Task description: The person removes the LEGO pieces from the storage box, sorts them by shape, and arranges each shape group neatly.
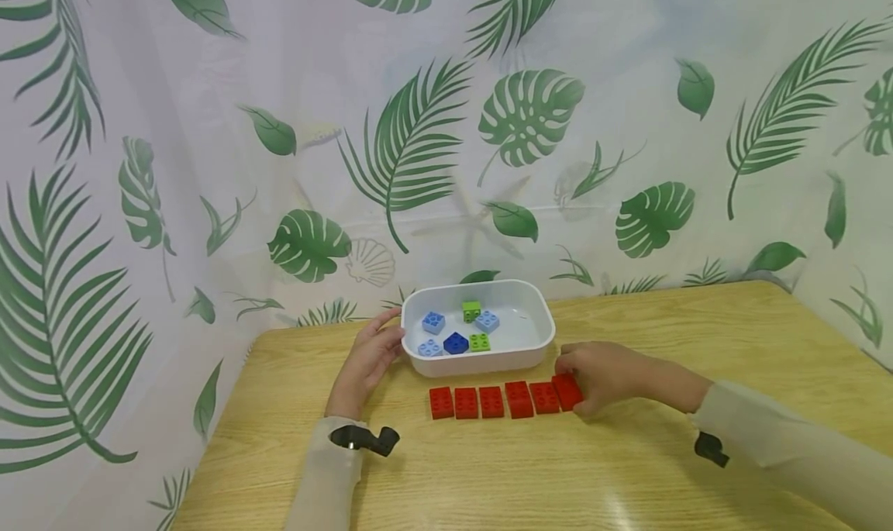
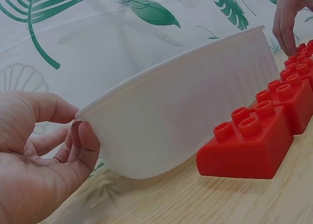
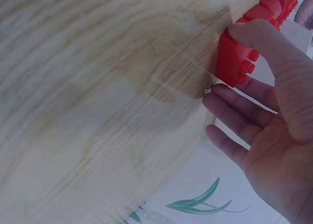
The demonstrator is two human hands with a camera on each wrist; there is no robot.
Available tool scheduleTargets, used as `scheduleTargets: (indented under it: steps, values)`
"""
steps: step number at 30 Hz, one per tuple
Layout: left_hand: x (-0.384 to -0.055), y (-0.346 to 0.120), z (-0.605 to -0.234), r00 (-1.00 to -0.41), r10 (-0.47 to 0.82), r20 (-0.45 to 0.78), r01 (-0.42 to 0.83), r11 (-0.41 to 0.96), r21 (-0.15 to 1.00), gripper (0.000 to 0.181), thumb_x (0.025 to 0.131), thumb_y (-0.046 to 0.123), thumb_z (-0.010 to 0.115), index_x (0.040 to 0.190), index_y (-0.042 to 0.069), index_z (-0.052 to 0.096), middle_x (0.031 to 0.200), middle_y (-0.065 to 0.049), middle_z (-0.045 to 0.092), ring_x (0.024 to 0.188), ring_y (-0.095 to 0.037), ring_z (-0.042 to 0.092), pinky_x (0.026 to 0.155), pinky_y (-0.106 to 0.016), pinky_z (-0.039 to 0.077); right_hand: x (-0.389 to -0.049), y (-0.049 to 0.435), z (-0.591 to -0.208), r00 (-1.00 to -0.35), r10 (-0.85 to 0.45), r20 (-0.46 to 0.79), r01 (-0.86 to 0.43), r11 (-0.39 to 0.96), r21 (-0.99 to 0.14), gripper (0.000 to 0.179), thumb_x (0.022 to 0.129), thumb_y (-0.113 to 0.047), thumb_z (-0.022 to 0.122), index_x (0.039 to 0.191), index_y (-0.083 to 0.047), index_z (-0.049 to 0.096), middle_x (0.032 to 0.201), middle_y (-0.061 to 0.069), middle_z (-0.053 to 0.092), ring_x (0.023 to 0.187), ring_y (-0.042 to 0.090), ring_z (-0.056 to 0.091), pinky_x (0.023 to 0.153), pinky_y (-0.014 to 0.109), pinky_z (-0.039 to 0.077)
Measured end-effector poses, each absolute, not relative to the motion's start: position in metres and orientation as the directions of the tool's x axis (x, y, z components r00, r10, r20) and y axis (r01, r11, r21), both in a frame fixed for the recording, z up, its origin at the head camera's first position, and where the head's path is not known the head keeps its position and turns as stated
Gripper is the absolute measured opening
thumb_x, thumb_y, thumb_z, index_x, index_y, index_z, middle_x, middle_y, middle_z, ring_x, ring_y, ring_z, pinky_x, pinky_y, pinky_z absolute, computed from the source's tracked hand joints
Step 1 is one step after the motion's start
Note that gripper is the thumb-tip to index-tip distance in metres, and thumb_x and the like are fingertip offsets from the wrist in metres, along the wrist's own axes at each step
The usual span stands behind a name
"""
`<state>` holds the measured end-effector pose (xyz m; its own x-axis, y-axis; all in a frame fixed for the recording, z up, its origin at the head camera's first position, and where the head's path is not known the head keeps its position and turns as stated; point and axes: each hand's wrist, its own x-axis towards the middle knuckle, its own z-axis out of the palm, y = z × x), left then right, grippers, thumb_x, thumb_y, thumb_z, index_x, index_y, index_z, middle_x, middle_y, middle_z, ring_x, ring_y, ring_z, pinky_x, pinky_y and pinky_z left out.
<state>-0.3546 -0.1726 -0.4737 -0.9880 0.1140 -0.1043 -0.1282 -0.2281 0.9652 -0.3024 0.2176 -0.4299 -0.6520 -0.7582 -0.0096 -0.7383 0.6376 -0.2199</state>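
Right hand pinches end red brick, left hand grips white tub

Right hand (image 1: 598,372) pinches the rectangular red plastic brick (image 1: 568,392) at the right end of a row, thumb on its near part, a finger at the far part; the other fingers are loosely extended, per right wrist view. This brick sits at a slight angle to the row, just beside its neighbour, on the light wood-grain table (image 1: 488,469).

Left hand (image 1: 370,356) pinches the left end of the white plastic tub (image 1: 481,364), fingertips at the rim and outer wall, remaining fingers curled in.

Five more studded red plastic bricks (image 1: 491,402) run left from the pinched one, studs up, along the near side of the tub. Gaps are narrow; the leftmost lies nearest the left hand.

Inside the tub: three light blue studded bricks (image 1: 433,322), two toward the left, one near the middle; one dark blue studded brick (image 1: 456,343) near the front wall; two lime green studded bricks (image 1: 479,343), one at the back, one at the front just beside the dark blue one. Contents sit left of centre.

Pale long sleeves (image 1: 781,430) on both arms, a black wrist device (image 1: 364,439) on each. Behind the table hangs a white sheet printed with green leaves (image 1: 418,151).
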Motion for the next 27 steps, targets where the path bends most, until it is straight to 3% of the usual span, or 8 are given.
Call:
scheduleTargets:
  steps: [16, 23, 27]
  values:
    - [-0.354, -0.172, -0.474, -0.988, 0.122, -0.096, -0.122, -0.231, 0.965, 0.053, 0.1, 0.0, 0.053, 0.152, 0.004, 0.042, 0.134, -0.019, 0.056, 0.099, -0.013, 0.06, 0.084, -0.024, 0.052, -0.306, 0.216, -0.426, -0.668, -0.743, -0.052, -0.712, 0.658, -0.245, 0.04, 0.072, -0.028, 0.086, 0.103, -0.009, 0.071, 0.086, -0.007, 0.061, 0.074, 0.004, 0.048, 0.067, 0.023, 0.047]
    - [-0.354, -0.173, -0.474, -0.987, 0.132, -0.091, -0.118, -0.215, 0.97, 0.054, 0.1, 0.0, 0.053, 0.152, 0.004, 0.041, 0.131, -0.017, 0.056, 0.099, -0.013, 0.059, 0.085, -0.024, 0.052, -0.31, 0.213, -0.413, -0.698, -0.712, -0.078, -0.673, 0.688, -0.271, 0.045, 0.074, -0.028, 0.089, 0.109, -0.006, 0.071, 0.096, 0.001, 0.068, 0.086, 0.017, 0.061, 0.074, 0.03, 0.054]
    - [-0.354, -0.173, -0.474, -0.987, 0.123, -0.099, -0.124, -0.222, 0.967, 0.054, 0.1, 0.0, 0.053, 0.152, 0.005, 0.042, 0.129, -0.016, 0.057, 0.098, -0.013, 0.059, 0.084, -0.024, 0.052, -0.315, 0.207, -0.398, -0.712, -0.699, -0.062, -0.655, 0.694, -0.299, 0.037, 0.077, -0.027, 0.087, 0.105, -0.008, 0.073, 0.099, 0.003, 0.072, 0.087, 0.021, 0.063, 0.074, 0.03, 0.055]
